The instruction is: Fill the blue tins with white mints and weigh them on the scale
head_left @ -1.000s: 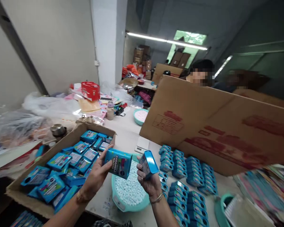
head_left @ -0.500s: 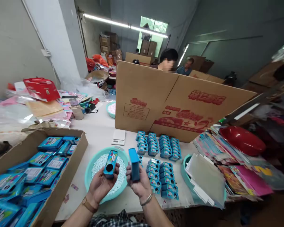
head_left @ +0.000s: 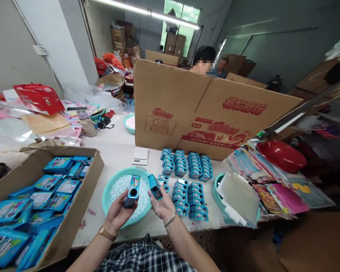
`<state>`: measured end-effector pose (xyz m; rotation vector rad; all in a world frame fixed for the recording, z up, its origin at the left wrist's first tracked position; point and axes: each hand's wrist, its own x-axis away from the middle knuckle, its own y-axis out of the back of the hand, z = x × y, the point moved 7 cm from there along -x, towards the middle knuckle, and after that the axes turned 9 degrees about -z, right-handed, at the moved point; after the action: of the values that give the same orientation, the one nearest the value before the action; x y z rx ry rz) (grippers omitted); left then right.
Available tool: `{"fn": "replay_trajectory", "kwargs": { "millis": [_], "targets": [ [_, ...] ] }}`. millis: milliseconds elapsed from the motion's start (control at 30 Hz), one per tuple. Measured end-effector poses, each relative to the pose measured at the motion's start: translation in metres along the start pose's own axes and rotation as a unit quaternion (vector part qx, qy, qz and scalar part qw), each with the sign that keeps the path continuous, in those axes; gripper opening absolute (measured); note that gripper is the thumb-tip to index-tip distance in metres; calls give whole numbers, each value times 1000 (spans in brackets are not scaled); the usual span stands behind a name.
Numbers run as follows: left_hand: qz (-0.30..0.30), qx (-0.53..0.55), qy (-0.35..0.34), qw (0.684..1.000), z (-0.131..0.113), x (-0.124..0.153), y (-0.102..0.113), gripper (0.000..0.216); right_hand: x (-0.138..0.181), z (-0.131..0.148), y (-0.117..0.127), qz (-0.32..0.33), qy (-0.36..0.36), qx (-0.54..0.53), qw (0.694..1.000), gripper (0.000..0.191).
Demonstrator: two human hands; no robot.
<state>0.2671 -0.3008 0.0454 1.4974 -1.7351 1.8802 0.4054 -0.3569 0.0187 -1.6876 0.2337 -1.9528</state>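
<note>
Pale and cluttered, the desk [head_left: 115, 136] runs ahead of both hands toward a standing cardboard sheet [head_left: 170, 102]. The left hand [head_left: 121, 211] is clamped on a blue tin [head_left: 134, 184], which stands nearly upright at its fingertips; the right hand [head_left: 163, 206] grips a second tin [head_left: 154, 186], tilted, its top leaning toward the left hand. Beneath and beyond the left hand sits a green basin [head_left: 105, 202] of pale pellets [head_left: 118, 190].

Both tins look smooth and glossy, so a loose fingertip hold could let one slip, perhaps into the basin, scattering pellets. The right hand's seems likelier to go, given its tilt. Brought closer, the tins might knock each other. A swing outward by the right hand could topple the rows of tins [head_left: 180, 194] just beyond and beside it.

Both forearms slant inward from below, wrists apart. The right palm is turned partly upward, fingers curled behind its tin. Left of the left hand lies an open carton [head_left: 76, 210].
</note>
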Motion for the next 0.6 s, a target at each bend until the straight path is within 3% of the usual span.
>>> {"fn": "replay_trajectory", "kwargs": {
  "millis": [133, 267, 333, 433, 500, 533, 600],
  "targets": [
    [-27, -23, -25, 999, -11, -6, 18, 11, -26, -4, 13, -67, 72, 35, 995, 10],
    [-43, -25, -66, 997, -39, -10, 37, 8, -47, 10, 29, -93, 199, 183, 958, 16],
    [-48, -10, -83, 995, -56, -11, 49, 9, -54, 24, 34, -105, 291, 315, 897, 24],
    [-54, 13, -86, 995, -74, -11, 70, 12, -60, 37, 15, -100, 441, 514, 728, 32],
    [-51, 29, -79, 995, -79, -9, 82, 16, -73, 26, -13, -63, 480, 610, 627, 37],
    [-47, 40, -76, 995, -80, -7, 87, 17, -83, 15, -28, -46, 473, 646, 597, 42],
    [-35, 66, -68, 995, -80, -3, 94, 20, -107, -7, -57, -47, 425, 696, 577, 57]
  ]
}}
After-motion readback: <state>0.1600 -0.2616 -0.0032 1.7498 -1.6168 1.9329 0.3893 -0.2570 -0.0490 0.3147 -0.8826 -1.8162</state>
